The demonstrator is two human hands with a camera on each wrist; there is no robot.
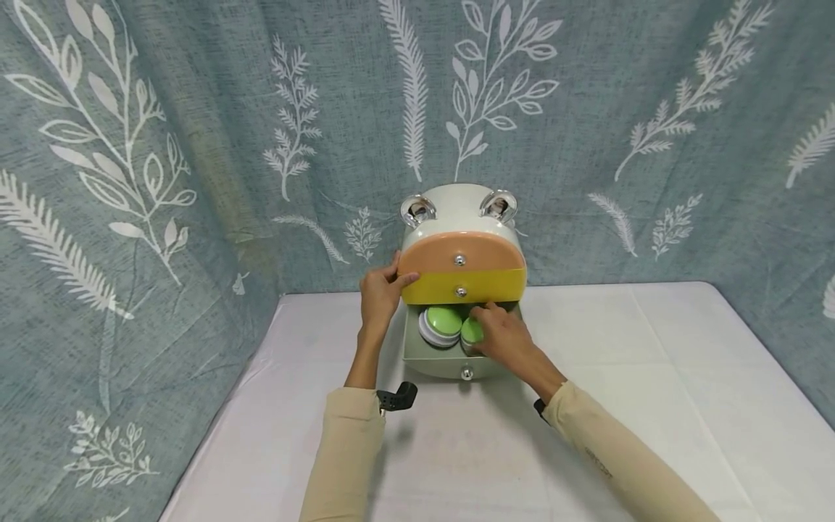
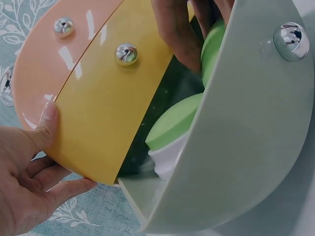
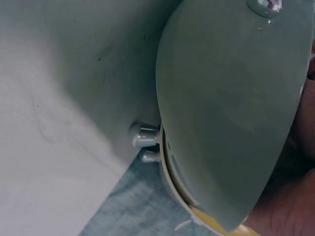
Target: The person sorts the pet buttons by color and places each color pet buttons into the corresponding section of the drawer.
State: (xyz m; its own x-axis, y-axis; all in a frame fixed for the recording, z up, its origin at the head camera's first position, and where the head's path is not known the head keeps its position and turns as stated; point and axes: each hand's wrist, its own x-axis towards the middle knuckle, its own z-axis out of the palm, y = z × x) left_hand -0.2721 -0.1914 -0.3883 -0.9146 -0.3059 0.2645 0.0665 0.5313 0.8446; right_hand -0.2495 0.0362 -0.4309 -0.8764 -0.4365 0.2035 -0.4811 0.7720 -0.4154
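Note:
A small drawer box (image 1: 463, 250) with an orange, a yellow and a pale green drawer front stands against the curtain. Its bottom drawer (image 1: 430, 368) is pulled out. At the box's left side, my left hand (image 1: 381, 293) grips the edge, thumb on the front and fingers along the side. Inside the bottom drawer, my right hand (image 1: 505, 333) holds a green-lidded jar (image 1: 472, 332), its fingers around the lid. Beside it lies another green-lidded white jar (image 2: 174, 123), tilted. The drawer front hides much of my right hand (image 3: 285, 206) in the right wrist view.
Silver ear-like rings (image 1: 418, 210) stick up from the box top, and round silver knobs (image 2: 126, 54) sit on the drawer fronts. A white cloth (image 1: 626, 377) covers the table. Behind it hangs a blue-grey leaf-patterned curtain (image 1: 365, 130).

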